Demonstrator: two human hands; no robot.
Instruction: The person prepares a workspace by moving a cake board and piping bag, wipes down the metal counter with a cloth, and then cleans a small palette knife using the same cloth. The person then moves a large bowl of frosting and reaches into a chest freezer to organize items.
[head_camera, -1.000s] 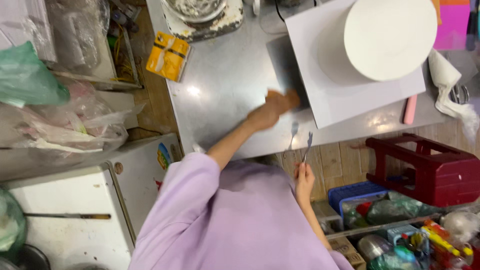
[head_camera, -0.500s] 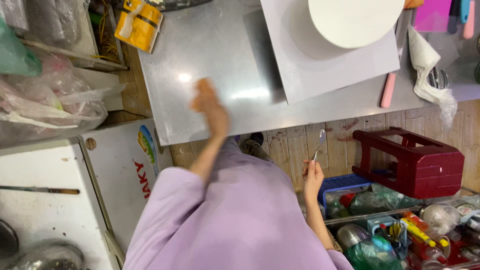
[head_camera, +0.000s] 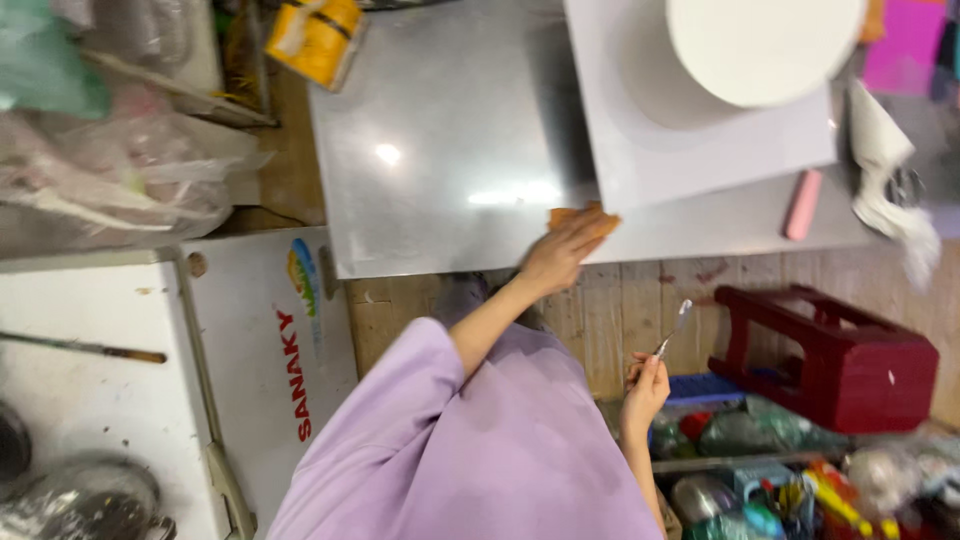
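Note:
My left hand (head_camera: 560, 250) presses an orange cloth (head_camera: 585, 218) flat on the steel table (head_camera: 450, 150), near its front edge and just under the corner of a white square board (head_camera: 700, 160). A round white cake (head_camera: 760, 40) stands on that board. My right hand (head_camera: 645, 385) hangs below the table edge, in front of my purple top, and is shut on a thin metal spatula (head_camera: 672, 330) that points up.
A pink scraper (head_camera: 803, 203) and a white piping bag (head_camera: 880, 150) lie right of the board. A yellow packet (head_camera: 315, 35) sits at the table's far left. A red plastic stool (head_camera: 830, 350), a crate of tools (head_camera: 780, 480) and a white chest freezer (head_camera: 250, 350) stand around me.
My left hand swept the cloth left across the table, then back right to the board's corner. My right hand kept the spatula low. The view shifted slightly.

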